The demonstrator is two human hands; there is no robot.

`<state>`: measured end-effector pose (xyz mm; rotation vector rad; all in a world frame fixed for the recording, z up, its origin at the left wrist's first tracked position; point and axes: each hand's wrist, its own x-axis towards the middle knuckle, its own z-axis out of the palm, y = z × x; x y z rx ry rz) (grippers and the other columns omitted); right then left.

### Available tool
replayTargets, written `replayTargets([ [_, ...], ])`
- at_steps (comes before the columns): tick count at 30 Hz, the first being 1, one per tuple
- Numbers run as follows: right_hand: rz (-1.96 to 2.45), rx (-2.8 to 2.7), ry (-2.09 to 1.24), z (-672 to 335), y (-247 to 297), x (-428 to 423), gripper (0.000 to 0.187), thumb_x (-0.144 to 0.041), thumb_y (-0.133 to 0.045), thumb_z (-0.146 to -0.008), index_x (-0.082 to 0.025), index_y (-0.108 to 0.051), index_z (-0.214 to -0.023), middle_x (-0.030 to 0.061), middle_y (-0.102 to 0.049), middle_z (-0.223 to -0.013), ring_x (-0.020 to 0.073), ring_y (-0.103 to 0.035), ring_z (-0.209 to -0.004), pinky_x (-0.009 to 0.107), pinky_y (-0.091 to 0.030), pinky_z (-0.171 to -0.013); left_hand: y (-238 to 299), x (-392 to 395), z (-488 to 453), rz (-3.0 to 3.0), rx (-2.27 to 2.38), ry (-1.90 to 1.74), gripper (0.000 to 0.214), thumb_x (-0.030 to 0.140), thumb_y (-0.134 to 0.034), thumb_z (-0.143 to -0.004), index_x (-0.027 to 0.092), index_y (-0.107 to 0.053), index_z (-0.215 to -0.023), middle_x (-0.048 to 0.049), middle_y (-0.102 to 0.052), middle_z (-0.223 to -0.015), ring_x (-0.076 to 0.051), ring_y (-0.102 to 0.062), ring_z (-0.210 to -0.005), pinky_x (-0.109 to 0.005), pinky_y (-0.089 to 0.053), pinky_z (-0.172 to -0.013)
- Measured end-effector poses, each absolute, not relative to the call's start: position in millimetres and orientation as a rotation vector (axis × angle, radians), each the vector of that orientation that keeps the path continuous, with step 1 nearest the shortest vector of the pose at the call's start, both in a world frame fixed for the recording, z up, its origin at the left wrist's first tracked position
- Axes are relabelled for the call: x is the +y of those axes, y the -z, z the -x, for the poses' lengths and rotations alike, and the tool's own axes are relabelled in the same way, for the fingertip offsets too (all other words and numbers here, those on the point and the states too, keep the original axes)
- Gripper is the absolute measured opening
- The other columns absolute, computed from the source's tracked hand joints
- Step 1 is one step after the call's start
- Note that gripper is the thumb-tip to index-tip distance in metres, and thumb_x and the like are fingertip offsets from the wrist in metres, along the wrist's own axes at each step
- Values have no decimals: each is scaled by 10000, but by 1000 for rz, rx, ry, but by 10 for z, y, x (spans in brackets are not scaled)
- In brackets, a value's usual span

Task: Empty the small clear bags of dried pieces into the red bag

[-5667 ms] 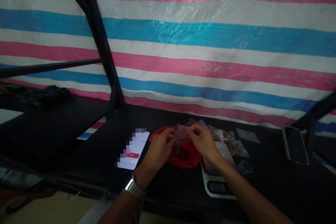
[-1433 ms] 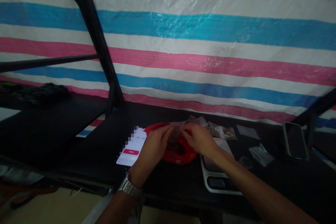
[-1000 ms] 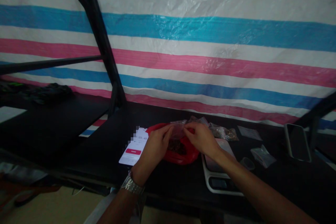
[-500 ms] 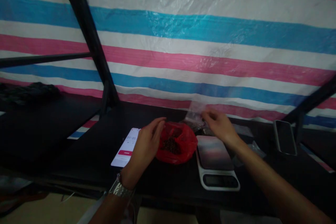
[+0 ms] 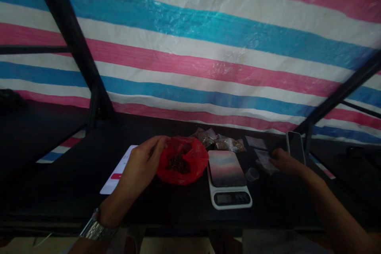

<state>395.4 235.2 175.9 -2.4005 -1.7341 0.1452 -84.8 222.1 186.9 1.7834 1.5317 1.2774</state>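
Note:
My left hand (image 5: pixel 144 164), with a metal watch at the wrist, is at the left rim of an opened red plastic bag (image 5: pixel 195 166); its curled fingers grip the edge. Small dark brown pieces (image 5: pixel 177 163) lie inside that bag. Far to the right, my right hand (image 5: pixel 287 161) has its fingertips closed on a small clear plastic bag (image 5: pixel 264 159) lying on the black table. Between the hands stands a white kitchen scale (image 5: pixel 228 170) with nothing on its plate. A small clear cup (image 5: pixel 252 174) sits just right of the scale.
Clear bags filled with brown pieces (image 5: pixel 229 144) lie behind the scale. Another flat clear bag (image 5: pixel 256 142) is to their right. One phone (image 5: pixel 114 176) lies lit under my left forearm; a dark phone (image 5: pixel 295 147) leans at the right. Black frame bars and a striped sheet (image 5: pixel 208 63) stand behind.
My right hand has left the clear bag behind the red bag and moved right to another clear bag. My left hand stays at the red bag's rim. The view has shifted right.

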Motion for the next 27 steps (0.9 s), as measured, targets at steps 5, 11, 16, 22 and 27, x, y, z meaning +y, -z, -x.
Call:
replayTargets([
  [5, 2413, -1853, -358, -3934, -1630, 2337, 152, -81, -672, -789, -221, -674, -730, 85, -772, -808, 219, -729, -709, 290, -535, -681, -1848, 2242, 821, -1805, 1521, -1263, 426, 547, -483, -996, 234, -770, -1022, -45, -824, -1022, -242, -761, -941, -300, -555, -842],
  [11, 2341, -1936, -271, -3837, -1737, 2493, 173, -89, -650, -829, -202, -700, -707, 111, -765, -793, 251, -735, -781, 315, -514, -749, -1814, 2268, 799, -1845, 1496, -1249, 390, 515, -480, -1007, 237, -747, -950, -47, -826, -1028, -231, -765, -940, -287, -550, -844],
  [16, 2154, -1970, -232, -3356, -1741, 2844, 220, -295, -596, -976, -201, -790, -934, 117, -819, -965, 249, -760, -905, 295, -514, -791, -1822, 2269, 756, -1852, 1487, -1260, 369, 490, -480, -996, 239, -735, -904, -40, -826, -983, -231, -763, -899, -299, -547, -817],
  [22, 2017, -1912, -332, -2874, -1576, 3105, 215, -336, -716, -898, -188, -808, -1025, 122, -836, -1018, 264, -778, -947, 286, -535, -761, -1805, 2258, 756, -1836, 1455, -1287, 351, 472, -495, -1000, 240, -745, -914, -29, -817, -932, -224, -762, -890, -298, -549, -823],
  [27, 1916, -1764, -415, -2861, -1641, 3151, 101, -271, -774, -768, -199, -751, -701, 81, -787, -722, 261, -759, -766, 299, -529, -685, -1784, 2259, 787, -1839, 1411, -1322, 354, 454, -491, -1015, 239, -762, -941, -24, -805, -920, -212, -751, -882, -292, -543, -819],
])
